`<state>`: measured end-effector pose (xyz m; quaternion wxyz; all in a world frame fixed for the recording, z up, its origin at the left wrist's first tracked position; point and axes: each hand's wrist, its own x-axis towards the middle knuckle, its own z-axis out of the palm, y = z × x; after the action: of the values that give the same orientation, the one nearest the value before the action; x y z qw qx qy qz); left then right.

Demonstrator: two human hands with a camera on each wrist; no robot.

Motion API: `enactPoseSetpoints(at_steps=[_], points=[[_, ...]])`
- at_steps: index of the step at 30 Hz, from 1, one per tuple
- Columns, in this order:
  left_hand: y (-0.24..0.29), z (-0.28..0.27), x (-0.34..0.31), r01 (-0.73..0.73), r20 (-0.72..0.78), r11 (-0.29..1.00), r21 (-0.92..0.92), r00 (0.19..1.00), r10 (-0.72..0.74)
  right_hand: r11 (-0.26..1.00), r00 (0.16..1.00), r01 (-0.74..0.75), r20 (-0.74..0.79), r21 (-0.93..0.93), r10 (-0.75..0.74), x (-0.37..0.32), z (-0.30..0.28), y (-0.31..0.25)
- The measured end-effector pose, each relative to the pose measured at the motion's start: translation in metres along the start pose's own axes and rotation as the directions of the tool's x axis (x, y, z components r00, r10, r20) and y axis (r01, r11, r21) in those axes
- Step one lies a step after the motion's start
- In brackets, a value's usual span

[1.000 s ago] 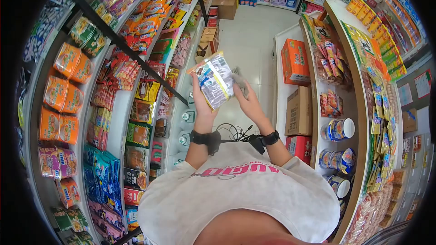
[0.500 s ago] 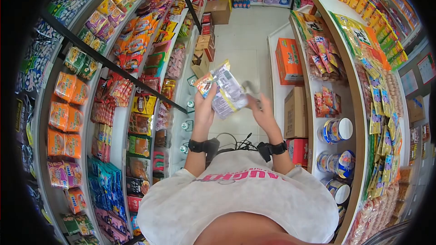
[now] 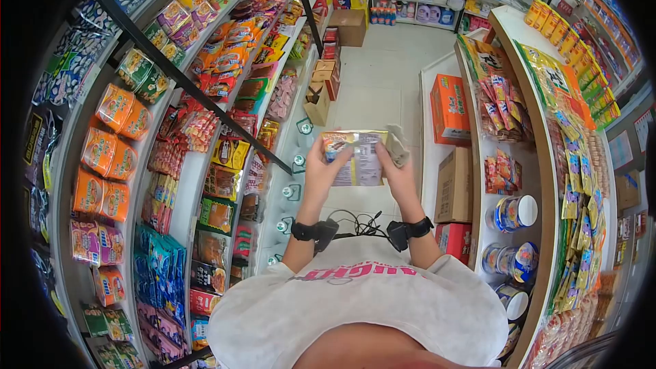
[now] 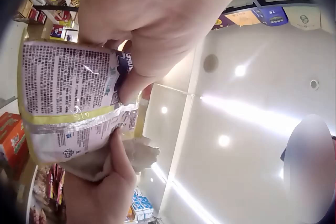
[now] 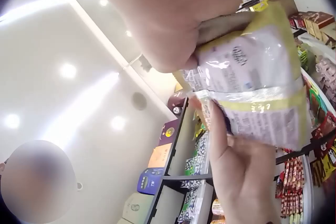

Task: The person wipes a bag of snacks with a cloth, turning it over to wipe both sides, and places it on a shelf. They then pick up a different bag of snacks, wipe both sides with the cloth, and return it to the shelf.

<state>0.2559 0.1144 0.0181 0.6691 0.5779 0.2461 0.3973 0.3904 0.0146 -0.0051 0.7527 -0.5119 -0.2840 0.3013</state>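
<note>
The left hand (image 3: 324, 176) grips the left end of a printed plastic packet (image 3: 355, 158), its thumb lying on the packaging. The right hand (image 3: 402, 181) grips the opposite end, thumb also on the packaging, and holds a crumpled grey cloth (image 3: 398, 146) against that end. The packet is held up in front of the person's body, above the aisle floor (image 3: 383, 68).

In the head view, its longer visible extent runs side to side, from one hand to the other, though tilt may shorten the other direction. The text-covered face is turned toward the person. An orange-and-blue printed patch lies at the left end, and a yellow stripe crosses the face from the far edge to the near one. In both wrist views, a shiny band runs beside the yellow.

Black cables (image 3: 355, 222) lie between the wrists. Left of the hands stand shelves (image 3: 179, 195) of bagged snacks and orange noodle packs (image 3: 109, 154); an open carton (image 3: 317, 104) is farther forward. On the right-hand shelving are an orange box (image 3: 449, 109), a brown cardboard box (image 3: 454, 184) and white-lidded tubs (image 3: 514, 213).
</note>
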Motion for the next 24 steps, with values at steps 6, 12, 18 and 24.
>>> enactPoseSetpoints(at_steps=[6, 12, 18, 24], points=[[0.003, -0.021, -0.007, -0.157, -0.122, 0.968, 0.194, 0.976, 0.182, 0.958, 0.99, 0.137, 0.053, -0.253, -0.128, -0.008, 0.024, 0.011], [-0.003, -0.019, -0.013, -0.335, 0.1, 0.917, 0.217, 0.942, 0.32, 0.896, 0.948, 0.3, 0.207, -0.326, -0.242, -0.026, 0.055, 0.003], [0.007, -0.023, -0.009, 0.025, 0.205, 0.998, -0.052, 0.979, -0.014, 0.73, 0.862, 0.496, 0.366, -0.47, -0.35, -0.034, 0.078, 0.006], [0.012, -0.006, 0.0, 0.055, 0.23, 0.998, -0.034, 0.972, -0.045, 0.611, 0.876, 0.448, 0.183, -0.653, -0.447, -0.025, 0.08, 0.002]])
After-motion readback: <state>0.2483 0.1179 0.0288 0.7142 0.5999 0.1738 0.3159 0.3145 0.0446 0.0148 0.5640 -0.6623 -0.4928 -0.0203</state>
